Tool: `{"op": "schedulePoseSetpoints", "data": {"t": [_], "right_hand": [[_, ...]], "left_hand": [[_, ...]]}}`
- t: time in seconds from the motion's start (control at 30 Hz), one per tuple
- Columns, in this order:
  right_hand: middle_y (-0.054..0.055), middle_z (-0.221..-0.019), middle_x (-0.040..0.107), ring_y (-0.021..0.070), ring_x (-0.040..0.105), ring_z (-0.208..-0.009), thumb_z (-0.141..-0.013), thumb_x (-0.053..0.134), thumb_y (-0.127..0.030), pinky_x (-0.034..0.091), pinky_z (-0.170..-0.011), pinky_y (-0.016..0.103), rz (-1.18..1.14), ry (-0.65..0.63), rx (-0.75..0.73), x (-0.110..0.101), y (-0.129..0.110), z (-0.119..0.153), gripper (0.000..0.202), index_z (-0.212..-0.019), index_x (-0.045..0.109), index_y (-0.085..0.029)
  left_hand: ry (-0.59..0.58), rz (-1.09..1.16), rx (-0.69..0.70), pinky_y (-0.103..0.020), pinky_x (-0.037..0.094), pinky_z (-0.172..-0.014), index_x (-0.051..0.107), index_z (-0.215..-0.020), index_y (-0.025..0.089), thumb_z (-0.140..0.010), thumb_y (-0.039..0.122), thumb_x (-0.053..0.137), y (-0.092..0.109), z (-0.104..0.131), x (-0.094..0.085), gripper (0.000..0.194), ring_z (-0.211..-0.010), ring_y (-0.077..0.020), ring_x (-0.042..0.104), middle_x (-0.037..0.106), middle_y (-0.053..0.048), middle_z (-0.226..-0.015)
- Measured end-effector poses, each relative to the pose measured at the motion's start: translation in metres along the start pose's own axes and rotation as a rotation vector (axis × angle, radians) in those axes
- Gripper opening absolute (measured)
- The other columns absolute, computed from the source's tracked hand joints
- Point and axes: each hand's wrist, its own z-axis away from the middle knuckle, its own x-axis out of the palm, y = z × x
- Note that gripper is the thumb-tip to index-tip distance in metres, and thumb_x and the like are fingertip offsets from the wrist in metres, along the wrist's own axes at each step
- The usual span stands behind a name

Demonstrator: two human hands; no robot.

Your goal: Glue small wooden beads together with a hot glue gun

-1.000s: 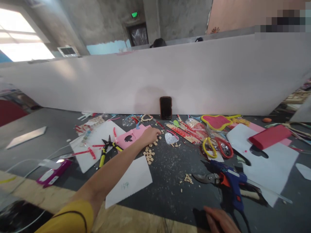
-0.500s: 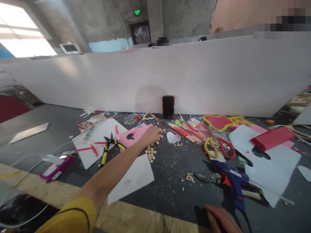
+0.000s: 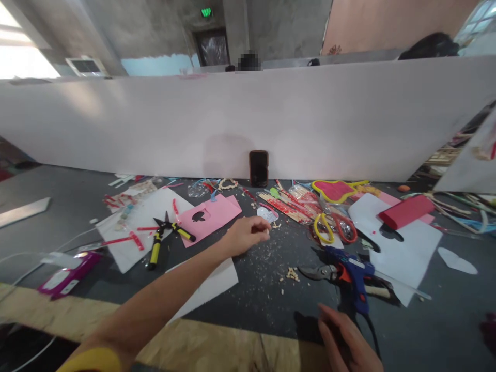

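Observation:
My left hand (image 3: 246, 236) is over the middle of the dark table. Its thumb and fingertips are pinched together on a small pale wooden piece (image 3: 267, 233), mostly hidden. Just beyond the fingers lies a white heart-shaped paper (image 3: 268, 215) with small wood bits beside it. At the bottom edge is my right hand (image 3: 344, 336), partly cut off, with thumb and finger closed towards each other; whatever may be between them cannot be made out. Near it are a blue glue gun (image 3: 360, 276), pruning shears (image 3: 320, 272) and a little heap of cut wood pieces (image 3: 292, 274).
Pink card (image 3: 220, 216), yellow-black pliers (image 3: 155, 248) and white paper (image 3: 217, 284) lie around my left arm. Red-patterned sticks (image 3: 284, 206), scissors (image 3: 334, 227) and a red roll (image 3: 406, 211) lie farther right. A phone (image 3: 259, 168) leans against the white partition (image 3: 166, 124).
My left hand has come back towards me from the pile of wood pieces, now pinching one. My right hand stays low at the bottom edge. The view has shifted to the right.

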Motion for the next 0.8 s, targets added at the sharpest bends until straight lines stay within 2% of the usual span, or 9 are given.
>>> {"op": "schedulePoseSetpoints", "data": {"t": [0.07,0.13,0.2,0.37,0.5,0.57,0.63,0.7,0.8], "right_hand": [[0.004,-0.091,0.069,0.0151,0.067,-0.076,-0.083,0.054,-0.027,0.054,-0.067,0.019,-0.030,0.011,0.002,-0.003,-0.015,-0.007,0.021,-0.103,0.060,-0.022],[0.005,-0.094,0.067,0.0153,0.066,-0.081,-0.084,0.053,-0.024,0.053,-0.070,0.020,-0.086,0.015,0.031,-0.004,-0.030,-0.017,0.022,-0.105,0.058,-0.023],[0.005,-0.096,0.066,0.0158,0.064,-0.086,-0.085,0.052,-0.021,0.052,-0.074,0.022,-0.166,-0.025,0.040,-0.002,-0.042,-0.027,0.023,-0.107,0.058,-0.024],[0.005,-0.098,0.064,0.0162,0.062,-0.089,-0.085,0.051,-0.018,0.051,-0.074,0.025,-0.376,-0.188,0.021,0.007,-0.054,-0.040,0.027,-0.110,0.059,-0.025],[0.003,-0.091,0.063,0.0145,0.061,-0.084,-0.085,0.052,-0.015,0.051,-0.071,0.024,-0.442,-0.198,0.027,0.011,-0.057,-0.040,0.023,-0.103,0.061,-0.026],[0.003,-0.090,0.063,0.0143,0.061,-0.084,-0.085,0.052,-0.015,0.051,-0.070,0.023,-0.439,-0.159,0.036,0.011,-0.058,-0.039,0.023,-0.102,0.061,-0.026],[0.003,-0.091,0.062,0.0142,0.060,-0.085,-0.085,0.052,-0.015,0.050,-0.071,0.023,-0.415,-0.117,0.047,0.011,-0.059,-0.038,0.023,-0.102,0.061,-0.026],[0.002,-0.090,0.062,0.0136,0.060,-0.083,-0.085,0.052,-0.014,0.050,-0.071,0.022,-0.388,-0.093,0.042,0.012,-0.059,-0.036,0.023,-0.102,0.061,-0.026],[0.001,-0.088,0.062,0.0129,0.060,-0.082,-0.084,0.053,-0.013,0.049,-0.070,0.021,-0.355,-0.100,0.004,0.013,-0.058,-0.034,0.025,-0.104,0.060,-0.026]], "left_hand": [[-0.069,0.134,0.007,-0.022,0.047,-0.066,0.059,-0.098,0.016,-0.077,0.031,0.061,0.013,0.021,0.010,0.026,-0.075,-0.0139,0.062,0.067,-0.002,-0.083],[-0.169,0.528,-0.059,-0.023,0.046,-0.065,0.055,-0.104,0.016,-0.068,0.027,0.070,0.024,0.040,0.018,0.041,-0.070,-0.0130,0.060,0.065,-0.001,-0.079],[-0.240,0.742,-0.113,-0.022,0.043,-0.062,0.050,-0.109,0.017,-0.061,0.023,0.076,0.033,0.055,0.024,0.055,-0.065,-0.0115,0.057,0.062,0.001,-0.073],[-0.309,0.902,-0.150,-0.022,0.041,-0.061,0.047,-0.115,0.021,-0.054,0.016,0.080,0.044,0.075,0.031,0.069,-0.066,-0.0118,0.056,0.059,0.005,-0.069],[-0.325,1.024,-0.179,-0.022,0.042,-0.062,0.048,-0.114,0.022,-0.052,0.014,0.081,0.043,0.081,0.037,0.071,-0.066,-0.0116,0.056,0.059,0.005,-0.069],[-0.311,1.080,-0.195,-0.023,0.043,-0.064,0.050,-0.113,0.021,-0.054,0.016,0.080,0.041,0.084,0.040,0.066,-0.067,-0.0116,0.056,0.061,0.003,-0.071],[-0.291,1.103,-0.214,-0.023,0.042,-0.065,0.057,-0.103,0.017,-0.058,0.020,0.079,0.040,0.087,0.043,0.050,-0.067,-0.0112,0.056,0.062,0.001,-0.073],[-0.276,1.101,-0.241,-0.021,0.041,-0.062,0.062,-0.087,0.013,-0.062,0.026,0.076,0.040,0.090,0.046,0.031,-0.062,-0.0096,0.054,0.063,-0.001,-0.070],[-0.232,1.093,-0.270,-0.019,0.037,-0.053,0.064,-0.072,0.011,-0.064,0.030,0.075,0.041,0.094,0.050,0.024,-0.053,-0.0076,0.048,0.059,0.001,-0.060]]}}
